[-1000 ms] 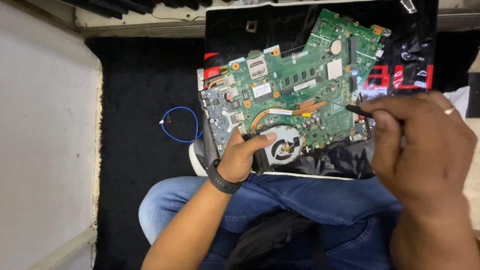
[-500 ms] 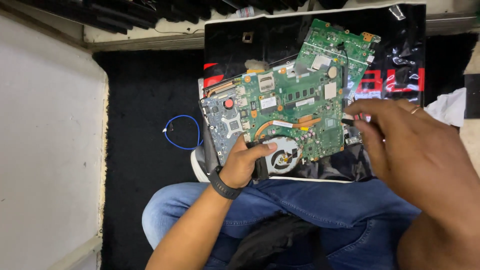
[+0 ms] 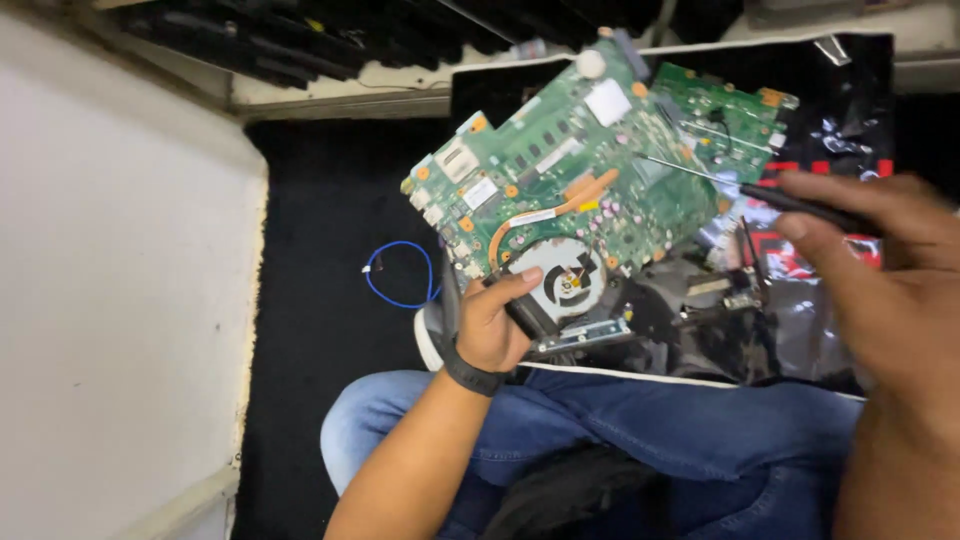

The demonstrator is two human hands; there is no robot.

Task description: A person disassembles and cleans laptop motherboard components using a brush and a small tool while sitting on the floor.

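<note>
A green laptop mainboard (image 3: 560, 170) with a copper heat pipe and a round cooling fan (image 3: 566, 272) is tilted up over my lap. My left hand (image 3: 495, 325), with a black band on its wrist, grips the board's lower edge beside the fan. My right hand (image 3: 885, 270) holds a thin black screwdriver (image 3: 750, 190) whose metal tip rests on the board's right part. A second green board (image 3: 725, 115) lies behind, at the upper right.
A shiny black plastic sheet (image 3: 800, 330) lies under the boards, across my blue-jeaned legs (image 3: 640, 440). A blue wire loop (image 3: 400, 275) lies on the black floor mat. A pale wall (image 3: 120, 300) stands at the left, and dark parts are stacked at the top.
My left hand has tilted and lifted the mainboard, swinging its far end up and right. My right hand has drawn back to the right, with the screwdriver tip still on the board.
</note>
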